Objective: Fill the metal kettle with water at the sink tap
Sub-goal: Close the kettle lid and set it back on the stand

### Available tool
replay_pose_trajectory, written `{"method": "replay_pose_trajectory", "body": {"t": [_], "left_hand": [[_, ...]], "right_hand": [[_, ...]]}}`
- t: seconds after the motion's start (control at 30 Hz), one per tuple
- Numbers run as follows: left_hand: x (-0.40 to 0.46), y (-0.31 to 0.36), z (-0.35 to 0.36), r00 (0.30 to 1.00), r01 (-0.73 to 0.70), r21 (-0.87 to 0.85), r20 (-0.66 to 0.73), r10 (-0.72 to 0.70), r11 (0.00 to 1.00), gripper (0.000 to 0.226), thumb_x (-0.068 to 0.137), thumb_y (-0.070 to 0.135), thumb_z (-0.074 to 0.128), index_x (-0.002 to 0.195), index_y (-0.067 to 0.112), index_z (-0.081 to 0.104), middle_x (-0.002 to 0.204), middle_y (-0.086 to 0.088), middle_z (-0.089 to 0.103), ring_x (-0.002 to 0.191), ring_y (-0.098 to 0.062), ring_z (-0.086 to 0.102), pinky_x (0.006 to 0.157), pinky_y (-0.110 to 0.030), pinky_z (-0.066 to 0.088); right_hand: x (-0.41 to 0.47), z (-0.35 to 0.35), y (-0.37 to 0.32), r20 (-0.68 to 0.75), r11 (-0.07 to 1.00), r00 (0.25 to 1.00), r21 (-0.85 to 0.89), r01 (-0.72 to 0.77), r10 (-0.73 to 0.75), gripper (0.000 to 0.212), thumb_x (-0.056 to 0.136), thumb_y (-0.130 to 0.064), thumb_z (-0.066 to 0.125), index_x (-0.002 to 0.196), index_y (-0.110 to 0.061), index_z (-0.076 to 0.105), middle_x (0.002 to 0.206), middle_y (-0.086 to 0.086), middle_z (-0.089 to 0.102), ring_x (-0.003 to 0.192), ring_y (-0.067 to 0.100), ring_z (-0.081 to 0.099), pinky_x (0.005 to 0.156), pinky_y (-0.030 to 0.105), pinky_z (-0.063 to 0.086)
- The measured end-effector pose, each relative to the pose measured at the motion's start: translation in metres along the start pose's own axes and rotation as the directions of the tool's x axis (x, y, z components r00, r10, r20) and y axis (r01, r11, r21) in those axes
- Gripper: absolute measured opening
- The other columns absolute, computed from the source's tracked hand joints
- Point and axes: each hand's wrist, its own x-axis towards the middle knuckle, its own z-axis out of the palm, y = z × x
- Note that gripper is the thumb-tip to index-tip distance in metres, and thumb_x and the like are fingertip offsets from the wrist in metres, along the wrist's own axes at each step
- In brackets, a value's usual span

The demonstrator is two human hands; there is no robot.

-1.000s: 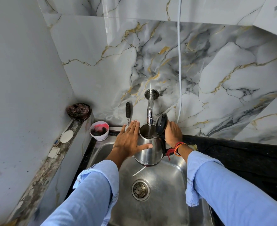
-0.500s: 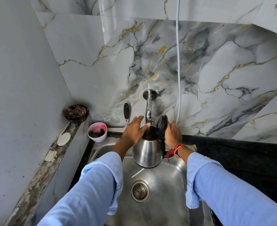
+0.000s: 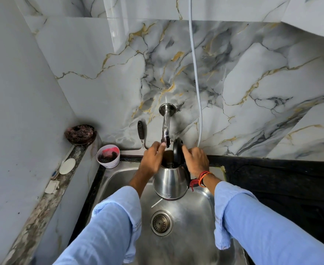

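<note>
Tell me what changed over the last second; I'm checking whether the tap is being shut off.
The left hand left the side of the shiny metal kettle and rose to the chrome wall tap's dark knob at the spout end, fingertips now on it. The water stream seen a second ago is no longer visible. The right hand stays at the kettle's handle, black lid open, kettle over the steel sink.

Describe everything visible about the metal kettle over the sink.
The metal kettle is a shiny steel pot, wider toward its dark base band, with small print low on the front. Its black lid stands hinged open, the mouth right under the tap spout. It is held above the sink basin, roughly upright. The right hand is at its handle side; the left hand reaches to the spout, wrist against the kettle's rim.
</note>
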Motion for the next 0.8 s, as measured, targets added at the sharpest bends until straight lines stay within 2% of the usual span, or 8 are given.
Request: {"method": "replay_pose_trajectory", "body": {"t": [0.1,0.17,0.3,0.33,0.4,0.47,0.6,0.8], "left_hand": [[-0.028,-0.013,0.011,0.991,0.129,-0.171,0.045,-0.123,0.977,0.043,0.108,0.042,0.035,0.095,0.025,0.072,0.104,-0.002,0.076,0.106,-0.023,0.068,0.099,-0.042,0.049],[-0.044,-0.01,0.027,0.989,0.111,-0.207,0.122,-0.087,0.972,0.045,0.108,0.038,0.034,0.109,0.019,0.074,0.114,-0.006,0.076,0.113,-0.023,0.067,0.108,-0.047,0.046],[-0.068,0.024,0.059,0.972,-0.008,0.001,0.236,0.008,1.0,0.059,0.098,0.049,0.045,0.149,0.02,0.045,0.155,-0.008,0.048,0.144,-0.02,0.041,0.124,-0.036,0.024],[-0.07,0.034,0.066,0.96,-0.128,0.164,0.267,0.081,0.978,0.069,0.096,0.052,0.047,0.156,0.02,0.033,0.162,-0.007,0.036,0.15,-0.018,0.029,0.124,-0.033,0.016],[-0.076,0.058,0.085,0.917,-0.362,0.463,0.334,0.22,0.809,0.093,0.089,0.066,0.048,0.161,0.017,0.013,0.169,-0.004,0.016,0.157,-0.016,0.007,0.126,-0.043,0.004],[-0.079,0.078,0.099,0.905,-0.419,0.617,0.344,0.251,0.666,0.113,0.081,0.082,0.042,0.162,0.013,0.006,0.171,-0.005,0.004,0.157,-0.017,-0.005,0.126,-0.055,-0.003],[-0.084,0.123,0.132,0.937,-0.348,0.69,0.245,0.248,0.634,0.13,0.069,0.095,0.035,0.161,0.008,0.004,0.171,-0.007,0.0,0.157,-0.017,-0.007,0.124,-0.057,-0.007],[-0.089,0.16,0.179,0.927,-0.374,0.667,0.247,0.282,0.645,0.135,0.065,0.101,0.03,0.161,0.009,0.003,0.171,-0.006,0.003,0.157,-0.017,-0.001,0.125,-0.057,-0.004]], "right_hand": [[-0.012,-0.012,0.024,0.013,0.999,1.0,-0.032,-0.002,0.003,0.076,0.071,-0.082,0.037,0.047,-0.012,0.053,0.048,0.001,0.057,0.052,0.024,0.056,0.047,0.028,0.033],[-0.022,-0.026,0.041,0.018,0.997,1.0,-0.076,0.014,-0.013,0.08,0.067,-0.089,0.036,0.046,-0.013,0.053,0.04,-0.001,0.054,0.046,0.019,0.055,0.045,0.029,0.034],[-0.03,-0.063,0.063,0.023,0.984,0.998,-0.169,0.057,-0.053,0.08,0.068,-0.09,0.033,0.047,-0.014,0.052,0.039,0.001,0.05,0.046,0.022,0.053,0.05,0.034,0.041],[-0.029,-0.072,0.067,0.022,0.982,0.998,-0.177,0.069,-0.066,0.077,0.07,-0.087,0.035,0.05,-0.016,0.057,0.045,0.002,0.055,0.053,0.026,0.055,0.054,0.036,0.043],[-0.026,-0.099,0.072,0.005,0.983,0.996,-0.158,0.088,-0.088,0.07,0.075,-0.078,0.04,0.055,-0.015,0.063,0.057,0.009,0.064,0.065,0.034,0.061,0.059,0.036,0.046],[-0.019,-0.12,0.074,-0.016,0.984,0.993,-0.135,0.117,-0.12,0.063,0.079,-0.066,0.046,0.052,-0.01,0.058,0.057,0.013,0.064,0.064,0.036,0.062,0.057,0.034,0.046],[-0.008,-0.174,0.084,-0.062,0.975,0.981,-0.139,0.174,-0.184,0.055,0.078,-0.051,0.057,0.047,-0.006,0.052,0.046,0.013,0.055,0.053,0.035,0.058,0.048,0.031,0.041],[-0.005,-0.229,0.112,-0.118,0.977,0.974,-0.116,0.179,-0.193,0.05,0.077,-0.043,0.058,0.042,-0.009,0.046,0.033,0.002,0.039,0.036,0.019,0.043,0.046,0.023,0.028]]}}
